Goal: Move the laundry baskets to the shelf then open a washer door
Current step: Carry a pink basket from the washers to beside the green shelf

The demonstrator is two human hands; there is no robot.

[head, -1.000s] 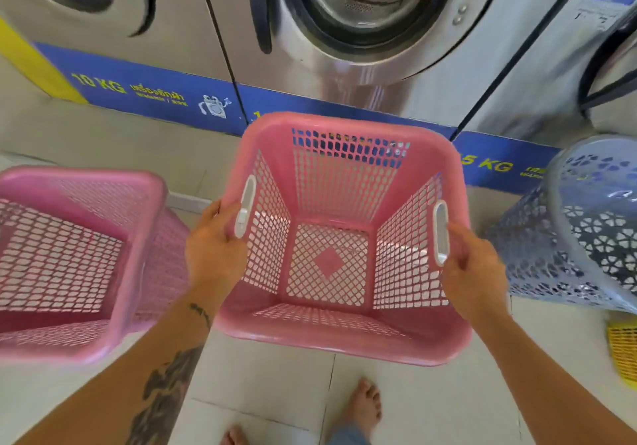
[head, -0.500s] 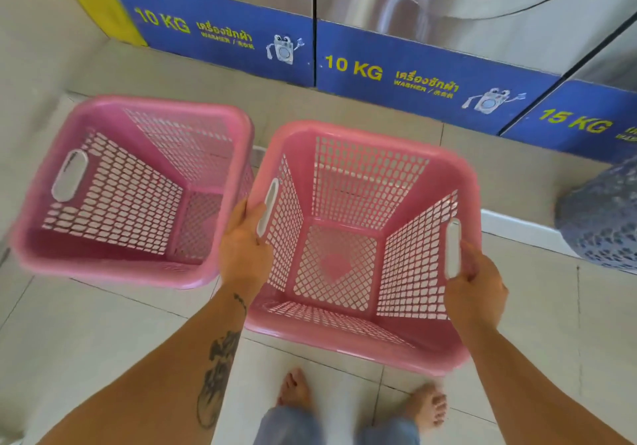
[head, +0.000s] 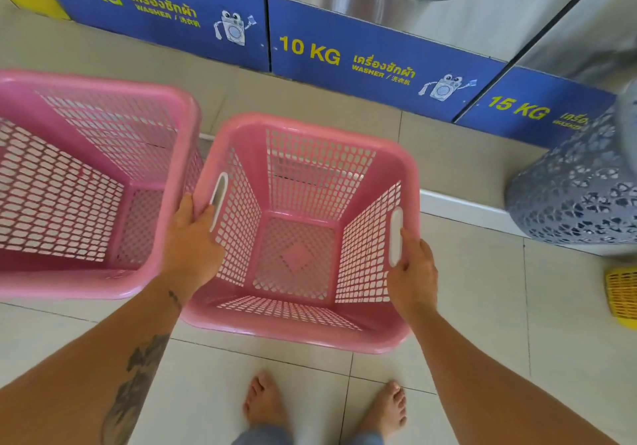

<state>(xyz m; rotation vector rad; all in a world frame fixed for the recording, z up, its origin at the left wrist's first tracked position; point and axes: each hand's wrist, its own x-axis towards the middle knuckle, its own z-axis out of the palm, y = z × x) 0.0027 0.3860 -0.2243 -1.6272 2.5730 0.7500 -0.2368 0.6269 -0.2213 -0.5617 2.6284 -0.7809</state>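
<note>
Since the earlier frames the view has tipped further down, so both bare feet (head: 263, 399) now show on the tiled floor (head: 482, 306) and the washer door has slid almost out of the top edge. Seen from above, 2 forearms reach forward and down to a pink laundry basket (head: 300, 334), empty and held upright in front of the person. On its left rim, the left hand (head: 191, 241) has its fingers (head: 206, 212) curled into the white-edged handle slot, wrist straight, a tattoo on the forearm. At the matching slot on the right rim, the right hand (head: 412, 272) is closed the same way. A second pink basket (head: 96, 286) sits just beside it at the left, rims nearly touching. At the right stands a grey-blue patterned basket (head: 579, 196), with a yellow basket (head: 622, 293) at the frame edge. Blue panels (head: 379, 65) marked 10 KG and 15 KG run along the steel washers (head: 465, 13) ahead.
</note>
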